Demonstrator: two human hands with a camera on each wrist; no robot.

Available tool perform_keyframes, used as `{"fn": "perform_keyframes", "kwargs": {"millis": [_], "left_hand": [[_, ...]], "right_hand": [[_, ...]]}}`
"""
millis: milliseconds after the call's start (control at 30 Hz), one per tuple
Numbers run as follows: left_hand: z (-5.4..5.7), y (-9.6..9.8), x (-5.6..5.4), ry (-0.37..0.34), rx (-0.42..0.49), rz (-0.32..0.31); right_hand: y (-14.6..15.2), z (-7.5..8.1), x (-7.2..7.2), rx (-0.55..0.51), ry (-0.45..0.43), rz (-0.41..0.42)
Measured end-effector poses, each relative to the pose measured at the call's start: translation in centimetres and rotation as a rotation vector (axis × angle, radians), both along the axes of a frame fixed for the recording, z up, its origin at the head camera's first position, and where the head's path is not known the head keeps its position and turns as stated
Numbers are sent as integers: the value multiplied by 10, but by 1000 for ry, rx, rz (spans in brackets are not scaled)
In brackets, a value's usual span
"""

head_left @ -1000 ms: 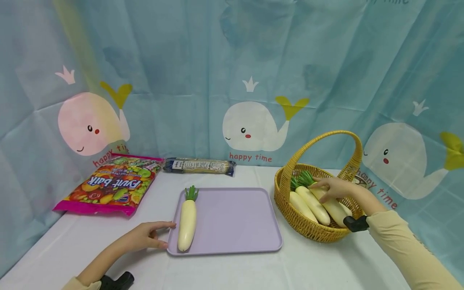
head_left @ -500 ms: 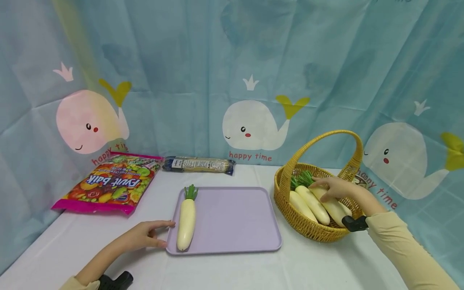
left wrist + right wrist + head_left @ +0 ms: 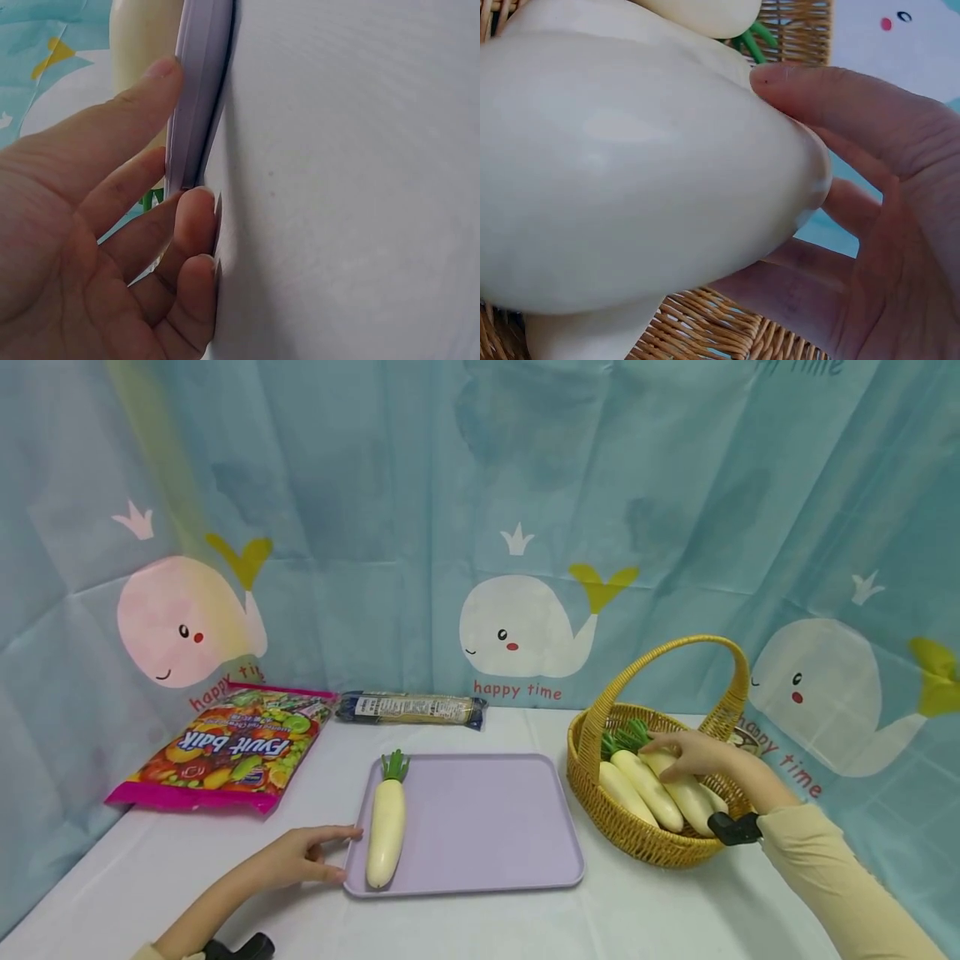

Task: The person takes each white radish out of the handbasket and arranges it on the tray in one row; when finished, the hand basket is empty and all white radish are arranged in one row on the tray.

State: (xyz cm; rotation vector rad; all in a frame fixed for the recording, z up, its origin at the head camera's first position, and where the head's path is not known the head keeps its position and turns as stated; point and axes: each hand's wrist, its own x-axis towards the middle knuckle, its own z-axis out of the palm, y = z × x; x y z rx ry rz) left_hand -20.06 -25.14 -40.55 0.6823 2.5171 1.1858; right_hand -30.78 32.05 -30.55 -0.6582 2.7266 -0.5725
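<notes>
In the head view my right hand [image 3: 696,755] reaches into a wicker basket [image 3: 628,843] and grips a white radish [image 3: 687,797]. The right wrist view shows the thumb on one side of that radish [image 3: 630,165] and fingers on the other. Beside it in the basket lie more white radishes [image 3: 647,787] with green tops. My left hand [image 3: 294,862] rests at the left edge of a purple tray [image 3: 487,827], thumb and forefinger touching its rim apart from each other. Along the tray's left side lies one white radish [image 3: 386,835], green leaves pointing away from me.
A bright fruit candy bag [image 3: 232,747] lies at the left of the white-covered table [image 3: 465,931]. Behind the tray is a long clear-wrapped package [image 3: 411,708]. The basket's tall handle [image 3: 667,647] arches over it. A whale-print curtain [image 3: 375,527] hangs behind.
The whole view shifts slightly. The right hand and its radish stay in the basket with hardly any movement; the left hand stays at the tray's edge.
</notes>
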Motion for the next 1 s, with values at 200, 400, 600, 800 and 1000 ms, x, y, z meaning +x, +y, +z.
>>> {"fn": "perform_keyframes", "kwargs": {"millis": [200,400,600,800,1000], "left_hand": [[1,1,0,4,6,-12],[2,1,1,18,2,-14],[3,2,2,13,3,-14],[2,4,2,2,16,-20],[0,2,2,2,2,-9]], "right_hand": [[2,0,1,-13,3,-19],[4,1,2,-38,3,-34],[8,-1,5,-50,53,-48],[14,1,13,-144,87,-91],[16,9,21,-264,25,-114]]}}
